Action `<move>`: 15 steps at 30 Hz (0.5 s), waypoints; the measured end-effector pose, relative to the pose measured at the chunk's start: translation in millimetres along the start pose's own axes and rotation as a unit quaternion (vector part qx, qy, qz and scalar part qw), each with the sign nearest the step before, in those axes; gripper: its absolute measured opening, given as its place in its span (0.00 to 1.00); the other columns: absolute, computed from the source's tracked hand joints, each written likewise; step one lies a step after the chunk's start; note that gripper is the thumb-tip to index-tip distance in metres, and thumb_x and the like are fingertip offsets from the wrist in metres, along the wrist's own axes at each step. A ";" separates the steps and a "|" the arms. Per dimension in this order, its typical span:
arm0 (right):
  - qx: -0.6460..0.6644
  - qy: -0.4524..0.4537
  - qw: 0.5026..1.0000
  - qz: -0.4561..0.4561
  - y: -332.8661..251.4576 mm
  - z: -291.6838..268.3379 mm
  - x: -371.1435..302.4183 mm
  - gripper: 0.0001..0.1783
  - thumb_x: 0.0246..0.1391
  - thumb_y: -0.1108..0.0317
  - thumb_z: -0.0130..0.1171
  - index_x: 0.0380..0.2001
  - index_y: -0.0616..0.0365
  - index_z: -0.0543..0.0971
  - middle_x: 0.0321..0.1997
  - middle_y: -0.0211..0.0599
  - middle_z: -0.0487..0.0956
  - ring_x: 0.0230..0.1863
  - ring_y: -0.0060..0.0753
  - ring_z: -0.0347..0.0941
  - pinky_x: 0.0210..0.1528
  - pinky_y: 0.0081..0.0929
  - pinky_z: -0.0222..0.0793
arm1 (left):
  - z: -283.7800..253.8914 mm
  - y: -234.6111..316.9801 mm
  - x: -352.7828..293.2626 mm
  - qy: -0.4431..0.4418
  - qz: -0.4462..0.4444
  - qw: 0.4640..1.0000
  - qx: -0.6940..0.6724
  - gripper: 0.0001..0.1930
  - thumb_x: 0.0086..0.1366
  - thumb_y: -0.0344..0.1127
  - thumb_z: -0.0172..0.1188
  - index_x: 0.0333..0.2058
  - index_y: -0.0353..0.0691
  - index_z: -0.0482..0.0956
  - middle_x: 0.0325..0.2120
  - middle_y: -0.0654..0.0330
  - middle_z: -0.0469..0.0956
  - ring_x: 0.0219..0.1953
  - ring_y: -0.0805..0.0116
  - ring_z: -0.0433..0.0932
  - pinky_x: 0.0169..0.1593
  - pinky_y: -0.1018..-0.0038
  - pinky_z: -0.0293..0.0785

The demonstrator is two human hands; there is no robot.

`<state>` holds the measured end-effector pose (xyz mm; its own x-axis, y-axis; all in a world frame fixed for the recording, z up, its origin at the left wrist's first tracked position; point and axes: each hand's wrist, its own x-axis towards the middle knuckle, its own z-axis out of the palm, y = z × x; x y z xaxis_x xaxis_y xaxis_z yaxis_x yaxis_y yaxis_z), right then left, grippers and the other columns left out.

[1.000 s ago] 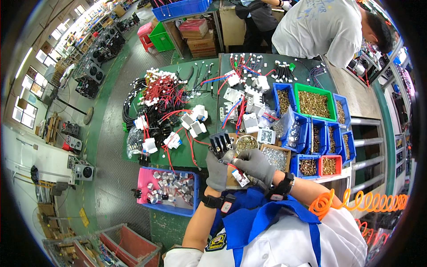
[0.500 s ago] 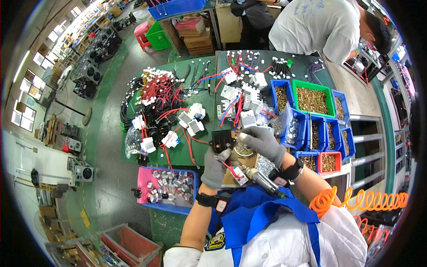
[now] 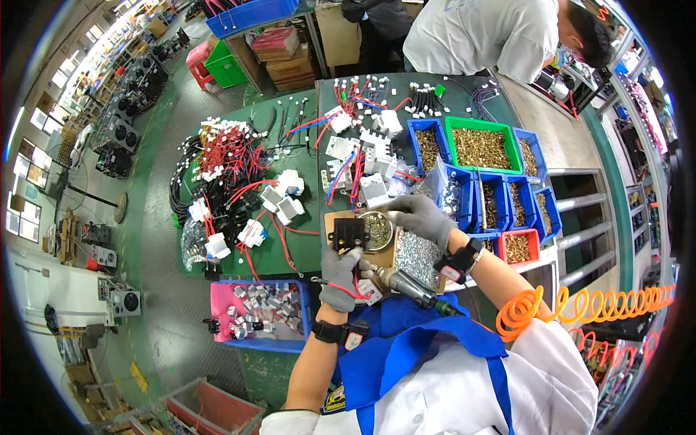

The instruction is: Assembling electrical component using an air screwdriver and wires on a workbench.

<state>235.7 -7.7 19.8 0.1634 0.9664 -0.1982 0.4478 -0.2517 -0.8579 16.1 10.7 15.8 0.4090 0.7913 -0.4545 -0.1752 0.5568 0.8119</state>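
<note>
My left hand (image 3: 338,280), in a grey glove, is closed around the lower part of a black rectangular block (image 3: 348,233). A red wire (image 3: 349,291) trails below that hand beside a small white connector block (image 3: 370,291). My right hand (image 3: 426,220), also gloved, hovers over the right edge of a round dish (image 3: 377,249) of small metal screws. Its thumb and fingertips are drawn together; whatever they hold is too small to make out. Below the hands lies a power screwdriver (image 3: 406,285), its tip pointing toward the left hand.
Blue bins (image 3: 428,171), a green bin (image 3: 447,145) and a red bin (image 3: 538,245) hold brass-coloured parts on the right. White connectors (image 3: 375,190) and wire bundles (image 3: 228,148) cover the green table. An orange coiled hose (image 3: 518,312) hangs at right. Another person (image 3: 482,36) leans over beyond the table.
My view has swung right, so the scene sits farther left. The black block has come nearer to me relative to the dish. My right fingertips have moved away from the block toward the dish's far-right edge.
</note>
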 end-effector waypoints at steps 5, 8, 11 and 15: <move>-0.178 0.010 0.983 0.042 32.8 2.8 -14.3 0.12 0.49 0.64 0.55 0.36 0.54 0.80 0.37 0.44 0.80 0.38 0.47 0.76 0.42 0.35 0.71 | -9.6 -1.4 -3.0 0.054 0.026 0.998 -0.018 0.12 0.59 0.24 0.50 0.43 0.35 0.69 0.32 0.53 0.79 0.17 0.75 0.74 0.19 0.77 0.76; -0.194 -0.004 0.973 -0.123 39.1 27.3 -5.3 0.10 0.48 0.66 0.55 0.35 0.52 0.79 0.35 0.42 0.79 0.38 0.48 0.75 0.41 0.39 0.71 | -11.4 -1.6 -6.7 0.073 0.029 0.997 -0.003 0.12 0.60 0.24 0.50 0.44 0.35 0.67 0.32 0.51 0.78 0.17 0.74 0.73 0.19 0.77 0.76; -0.306 -0.063 0.932 -0.181 43.0 51.1 12.4 0.10 0.46 0.68 0.54 0.35 0.50 0.77 0.34 0.38 0.77 0.39 0.45 0.75 0.40 0.40 0.71 | -10.9 -0.8 -9.5 0.080 0.018 0.997 -0.015 0.13 0.61 0.25 0.49 0.45 0.36 0.65 0.34 0.50 0.78 0.17 0.74 0.73 0.19 0.77 0.75; -0.446 -0.101 0.868 -0.194 41.6 71.0 24.9 0.11 0.46 0.70 0.54 0.35 0.48 0.77 0.36 0.37 0.77 0.41 0.44 0.75 0.39 0.39 0.72 | -9.9 0.6 -13.6 0.079 0.020 0.996 -0.032 0.14 0.60 0.24 0.50 0.46 0.36 0.65 0.34 0.51 0.78 0.16 0.75 0.73 0.19 0.77 0.74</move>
<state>196.0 9.5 -54.6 -0.2681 0.9542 -0.1325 0.9520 0.2413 -0.1883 1.6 2.8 18.8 0.2549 0.8407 -0.4777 -0.2468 0.5343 0.8085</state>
